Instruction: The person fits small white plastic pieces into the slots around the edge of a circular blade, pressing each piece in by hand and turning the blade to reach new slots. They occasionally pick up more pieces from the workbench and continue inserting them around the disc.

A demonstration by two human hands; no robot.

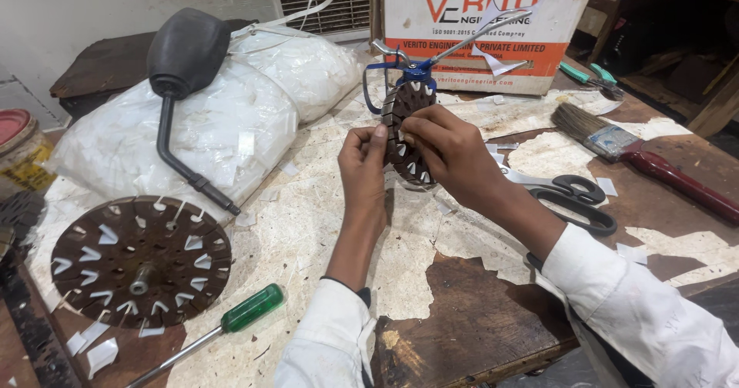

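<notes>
Head view, centre of frame: round slotted dark metal core held on edge above the paper-crusted wooden bench, white paper strips tucked into its slots. Left hand curled shut on the near rim, thumb and fingers pinching, forearm rising straight from the lower edge. Right hand closed over the right face, fingertips pressing at a slot, wrist bent, arm entering from lower right. Likely risks: thin strips tearing or popping out under hard pressing; core rolling off the pinch; fingertips nicked on sharp slot edges. Black-handled scissors lying just right of the right forearm, easily knocked.
</notes>
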